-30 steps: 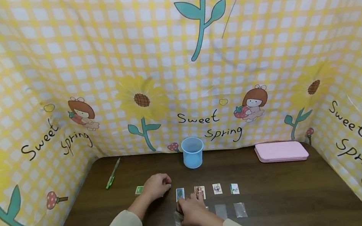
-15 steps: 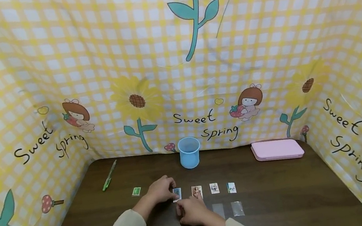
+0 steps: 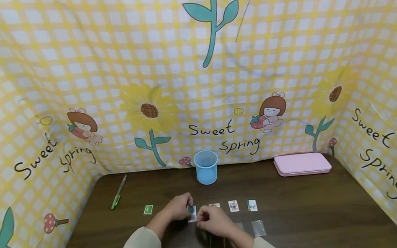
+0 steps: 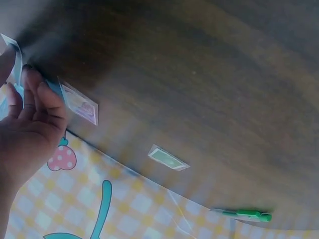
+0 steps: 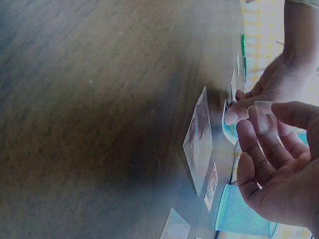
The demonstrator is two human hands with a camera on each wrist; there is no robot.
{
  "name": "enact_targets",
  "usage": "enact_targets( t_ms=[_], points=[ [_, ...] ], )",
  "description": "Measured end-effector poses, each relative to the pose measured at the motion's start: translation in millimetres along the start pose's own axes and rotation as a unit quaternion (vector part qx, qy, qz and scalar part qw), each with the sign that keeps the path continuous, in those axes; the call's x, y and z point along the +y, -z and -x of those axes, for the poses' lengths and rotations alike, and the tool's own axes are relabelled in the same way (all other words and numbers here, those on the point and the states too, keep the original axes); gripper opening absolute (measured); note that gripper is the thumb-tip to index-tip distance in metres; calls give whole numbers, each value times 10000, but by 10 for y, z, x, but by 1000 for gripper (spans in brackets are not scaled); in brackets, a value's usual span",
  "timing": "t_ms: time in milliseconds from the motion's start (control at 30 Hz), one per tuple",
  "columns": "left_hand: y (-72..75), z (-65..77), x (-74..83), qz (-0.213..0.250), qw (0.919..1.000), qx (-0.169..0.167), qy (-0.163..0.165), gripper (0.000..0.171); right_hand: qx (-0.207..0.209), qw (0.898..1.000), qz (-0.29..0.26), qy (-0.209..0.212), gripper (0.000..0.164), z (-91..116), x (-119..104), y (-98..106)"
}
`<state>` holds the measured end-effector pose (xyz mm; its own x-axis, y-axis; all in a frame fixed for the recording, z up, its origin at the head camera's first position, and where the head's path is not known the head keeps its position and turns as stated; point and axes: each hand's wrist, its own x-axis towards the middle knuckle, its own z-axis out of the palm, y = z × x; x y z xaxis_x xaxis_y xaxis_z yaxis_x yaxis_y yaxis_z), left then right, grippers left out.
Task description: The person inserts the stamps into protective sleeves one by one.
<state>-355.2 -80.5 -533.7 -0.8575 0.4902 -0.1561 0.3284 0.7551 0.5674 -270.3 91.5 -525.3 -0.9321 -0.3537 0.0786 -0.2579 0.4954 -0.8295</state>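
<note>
My left hand pinches the edge of a blue stamp, whose near end tilts up in the right wrist view. Close by on the right, my right hand holds a small clear plastic sleeve between thumb and fingers, slightly above the table. Beneath that hand lies another clear sleeve. A purplish stamp sits beside my left hand, hidden behind it in the head view. Further left is a green stamp. Right of my hands are a partly covered reddish stamp and two pale stamps.
Nearer the front right lies a further clear sleeve. At the back stand a blue mesh cup and a pink case. A slim green pen-like tool lies at the left. Patterned cloth walls the table.
My left hand has moved right onto the blue stamp, uncovering the green one. My right hand has lifted a clear sleeve off the table and brought it up beside the blue stamp.
</note>
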Motion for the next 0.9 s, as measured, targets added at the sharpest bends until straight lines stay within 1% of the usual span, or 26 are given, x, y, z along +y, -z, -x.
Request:
enact_targets(
  t_ms=[100,167,200,267,333,400,467,533,567,633,700,833,900],
  points=[
    [-16,6,-23,123,9998,64,-111,30,196,9991,-298,-242,6,3,21,22],
    [-11,10,-40,318,9991,204,-208,24,300,9972,-575,-379,7,4,31,36],
    [-3,12,-43,468,9981,308,-242,19,366,9961,-687,-411,8,4,38,44],
    [29,18,-39,952,9935,580,-239,12,508,9926,-1001,-455,10,7,39,71],
    [80,27,-21,1593,9834,854,-183,6,638,9877,-1332,-509,11,12,37,105],
    [137,40,14,2229,9686,1094,-116,6,726,9819,-1659,-562,12,18,38,140],
    [207,62,56,2775,9528,1226,-101,11,748,9756,-1965,-635,14,16,34,168],
    [265,87,103,3219,9387,1231,-123,15,737,9704,-2204,-664,16,23,11,200],
    [288,101,126,3362,9338,1213,-144,17,719,9681,-2303,-676,17,30,-9,215],
    [322,128,169,3609,9254,1130,-233,21,688,9661,-2391,-692,18,54,-68,246],
    [343,151,206,3782,9193,1040,-313,24,673,9670,-2363,-682,18,80,-137,271],
    [380,212,285,3874,9159,918,-514,25,680,9709,-2204,-652,19,119,-239,287],
    [410,264,343,3783,9194,884,-606,24,670,9709,-2198,-668,19,125,-258,284]
  ],
)
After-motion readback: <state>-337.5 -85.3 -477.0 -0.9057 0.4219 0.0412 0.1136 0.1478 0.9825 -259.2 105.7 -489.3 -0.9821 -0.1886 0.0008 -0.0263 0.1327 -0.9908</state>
